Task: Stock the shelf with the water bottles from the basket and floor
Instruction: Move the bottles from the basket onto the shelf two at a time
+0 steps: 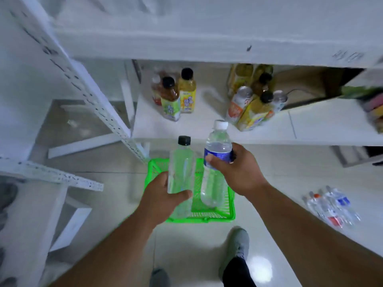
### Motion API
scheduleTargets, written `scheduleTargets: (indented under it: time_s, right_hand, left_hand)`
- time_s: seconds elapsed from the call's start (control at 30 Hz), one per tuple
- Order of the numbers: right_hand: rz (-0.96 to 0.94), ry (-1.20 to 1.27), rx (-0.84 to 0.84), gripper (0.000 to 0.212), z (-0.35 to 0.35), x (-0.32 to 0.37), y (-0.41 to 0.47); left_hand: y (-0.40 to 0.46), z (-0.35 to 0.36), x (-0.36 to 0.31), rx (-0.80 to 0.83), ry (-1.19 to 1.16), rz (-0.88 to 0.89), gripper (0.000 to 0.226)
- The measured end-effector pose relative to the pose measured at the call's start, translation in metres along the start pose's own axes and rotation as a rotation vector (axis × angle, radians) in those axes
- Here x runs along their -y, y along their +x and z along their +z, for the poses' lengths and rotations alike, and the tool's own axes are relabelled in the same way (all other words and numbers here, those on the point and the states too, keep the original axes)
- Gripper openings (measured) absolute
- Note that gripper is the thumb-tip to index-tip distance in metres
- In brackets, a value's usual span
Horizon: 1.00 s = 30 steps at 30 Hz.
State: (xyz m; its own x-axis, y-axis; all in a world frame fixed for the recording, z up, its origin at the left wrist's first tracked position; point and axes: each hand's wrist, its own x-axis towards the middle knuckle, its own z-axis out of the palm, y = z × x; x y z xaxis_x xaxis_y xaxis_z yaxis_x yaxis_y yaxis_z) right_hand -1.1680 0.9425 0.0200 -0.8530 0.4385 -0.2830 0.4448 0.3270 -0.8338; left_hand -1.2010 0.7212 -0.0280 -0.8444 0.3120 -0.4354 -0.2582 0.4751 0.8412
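fingers [209,159] of right hand [238,170] curled round blue-label bottle [216,162]; left hand [163,195] wrapped round black-cap bottle [182,164]. both held upright above basket [207,214], short of shelf [207,129]. carry step judged underway; forward reach, upright placement on bare shelf front needed next. more bottles [331,206] left on floor.

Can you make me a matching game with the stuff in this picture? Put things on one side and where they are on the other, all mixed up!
Things:
1. Black-cap bottle
2. White-cap bottle
3. Basket
4. Juice bottles

Places:
A. On the shelf
B. In the left hand
C. On the floor, under the hands
D. In the right hand

Pairs: 1-B, 2-D, 3-C, 4-A
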Motion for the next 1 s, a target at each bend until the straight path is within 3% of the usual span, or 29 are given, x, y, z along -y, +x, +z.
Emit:
scheduleTargets:
  time_s: [0.23, 0.43, 0.6, 1.0]
  right_hand:
    - [-0.177, 0.072, -0.183, 0.031, -0.084, 0.168, -0.115]
    - [-0.278, 0.023, -0.277, 0.027, -0.137, 0.254, -0.175]
    - [-0.303, 0.060, -0.298, 0.035, -0.171, 0.287, -0.188]
    - [-0.422, 0.079, -0.172, 0.030, -0.252, 0.301, -0.122]
  left_hand:
    - [-0.115, -0.080, -0.141, 0.054, -0.016, 0.204, 0.042]
    - [-0.172, -0.112, -0.224, 0.034, -0.005, 0.321, 0.046]
    - [-0.189, -0.114, -0.274, -0.013, 0.007, 0.373, 0.060]
    - [-0.149, -0.063, -0.348, -0.150, -0.010, 0.409, 0.051]
